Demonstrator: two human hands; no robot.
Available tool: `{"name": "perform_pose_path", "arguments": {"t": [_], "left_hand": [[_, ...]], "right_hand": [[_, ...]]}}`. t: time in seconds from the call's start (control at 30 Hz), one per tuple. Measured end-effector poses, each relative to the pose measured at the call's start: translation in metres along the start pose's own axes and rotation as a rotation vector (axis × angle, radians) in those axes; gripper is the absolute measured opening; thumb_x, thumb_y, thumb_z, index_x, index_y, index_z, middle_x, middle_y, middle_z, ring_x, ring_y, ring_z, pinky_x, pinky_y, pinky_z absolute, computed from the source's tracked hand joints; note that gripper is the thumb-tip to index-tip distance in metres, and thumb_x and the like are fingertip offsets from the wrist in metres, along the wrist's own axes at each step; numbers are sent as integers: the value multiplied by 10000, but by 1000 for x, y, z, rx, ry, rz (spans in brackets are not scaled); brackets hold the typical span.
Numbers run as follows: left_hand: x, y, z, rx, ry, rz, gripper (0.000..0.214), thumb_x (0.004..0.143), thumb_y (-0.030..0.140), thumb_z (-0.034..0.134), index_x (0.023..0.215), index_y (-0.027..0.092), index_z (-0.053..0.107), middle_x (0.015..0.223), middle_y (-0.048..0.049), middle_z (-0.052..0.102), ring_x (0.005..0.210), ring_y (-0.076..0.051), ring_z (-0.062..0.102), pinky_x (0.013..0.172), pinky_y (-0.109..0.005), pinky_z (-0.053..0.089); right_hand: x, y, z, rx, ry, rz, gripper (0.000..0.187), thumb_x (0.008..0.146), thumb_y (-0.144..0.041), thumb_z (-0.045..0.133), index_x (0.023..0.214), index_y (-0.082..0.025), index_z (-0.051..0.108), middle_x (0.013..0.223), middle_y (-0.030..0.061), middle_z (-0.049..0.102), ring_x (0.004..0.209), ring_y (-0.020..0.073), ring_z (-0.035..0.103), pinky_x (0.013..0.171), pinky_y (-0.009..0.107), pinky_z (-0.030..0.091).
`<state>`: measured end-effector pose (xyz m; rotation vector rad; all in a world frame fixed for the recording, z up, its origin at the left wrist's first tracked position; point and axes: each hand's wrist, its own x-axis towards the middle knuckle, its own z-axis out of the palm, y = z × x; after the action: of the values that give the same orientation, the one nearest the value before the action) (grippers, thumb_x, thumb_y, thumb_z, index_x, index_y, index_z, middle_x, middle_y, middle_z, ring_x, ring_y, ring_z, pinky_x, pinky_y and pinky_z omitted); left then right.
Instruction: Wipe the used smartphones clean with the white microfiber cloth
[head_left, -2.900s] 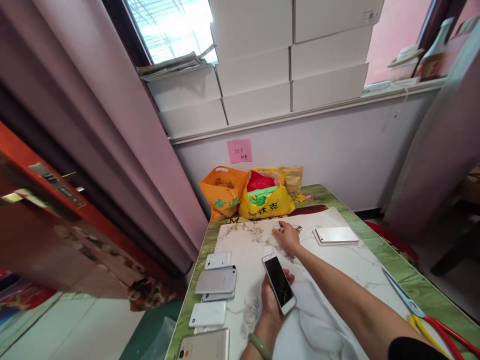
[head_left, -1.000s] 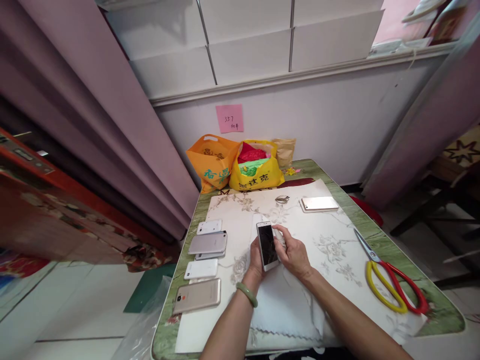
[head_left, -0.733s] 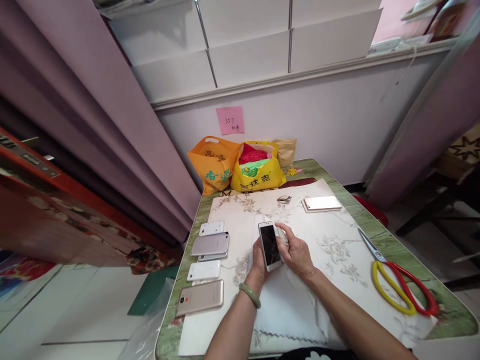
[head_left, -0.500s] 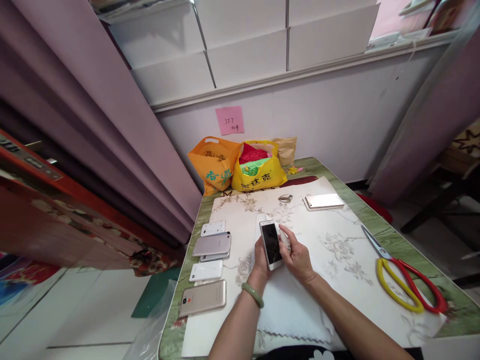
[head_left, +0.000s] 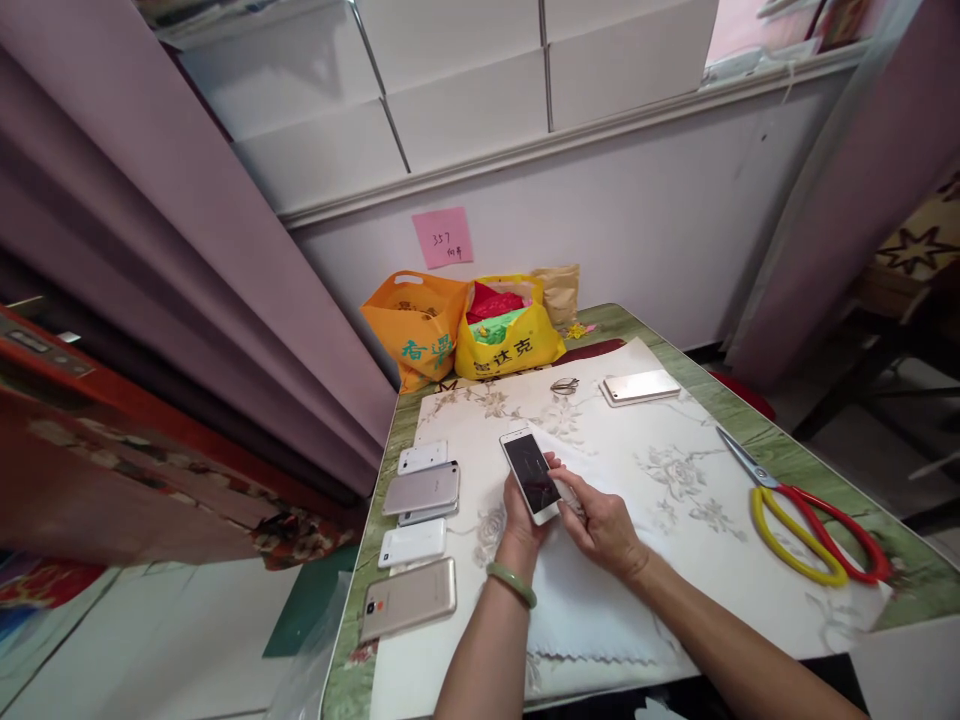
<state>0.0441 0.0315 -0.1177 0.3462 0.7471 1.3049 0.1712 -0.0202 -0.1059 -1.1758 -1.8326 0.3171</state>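
Observation:
My left hand (head_left: 519, 510) is wrapped round a white smartphone (head_left: 531, 478) from below and behind, its dark screen tilted up towards me. Some of its fingertips show past the phone's right edge. My right hand (head_left: 606, 530) is at the lower right edge of that phone, the index finger and thumb touching it and the other fingers curled. A green bangle (head_left: 512, 584) circles my left wrist. Beneath both hands lies a pale cloth (head_left: 592, 620) with a zigzag edge, spread on the flowered table cover (head_left: 675, 590).
Several phones lie face down at the left, among them a gold one (head_left: 411, 597) and a pinkish one (head_left: 422, 488). More phones (head_left: 641, 386) are at the back right. Large scissors (head_left: 799, 530), glasses (head_left: 565, 385), an orange bag (head_left: 412, 325) and a yellow bag (head_left: 510, 345) rest around the table.
The phone has shifted slightly left and leans further to the left at its top. My right index finger has moved onto the screen's right edge. The whole view has swung a little.

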Motion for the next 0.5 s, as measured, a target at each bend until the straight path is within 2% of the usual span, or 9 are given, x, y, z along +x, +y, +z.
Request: {"name": "perform_pose_path", "arguments": {"t": [0.07,0.23,0.3,0.4,0.5], "left_hand": [[0,1,1,-26,-23,-39,355,730,399,642,877,94,749,827,-128,739,769,-233,690,782,-348,517],[0,1,-1,-51,-25,2,281,725,343,654,855,114,753,824,-105,744,756,-206,682,785,-328,516],[1,1,-2,-73,-27,-10,261,732,327,648,841,114,752,811,-100,741,762,-200,683,814,-328,513],[0,3,-1,-103,-30,-46,248,739,324,642,819,115,749,788,-92,733,767,-194,684,841,-325,507],[-3,4,2,-75,-2,-15,249,734,345,659,812,122,737,786,-83,729,736,-188,674,791,-316,512]], "right_hand": [[-1,0,0,-22,7,-18,419,913,-229,487,1330,-224,525,1218,45,695,824,165,734,758,258,587],[-1,-2,-1,-20,12,17,508,921,-208,462,1428,-237,447,1374,63,591,768,138,724,764,259,588],[-2,-2,-1,-17,13,17,482,918,-209,467,1399,-237,480,1353,60,609,769,140,724,770,260,587],[-4,-2,-2,-19,9,-7,418,911,-218,486,1325,-223,541,1266,59,669,803,156,730,785,265,586],[-3,-2,-2,-17,-2,1,479,928,-218,461,1407,-230,468,1336,69,621,931,174,721,855,291,575]]}}
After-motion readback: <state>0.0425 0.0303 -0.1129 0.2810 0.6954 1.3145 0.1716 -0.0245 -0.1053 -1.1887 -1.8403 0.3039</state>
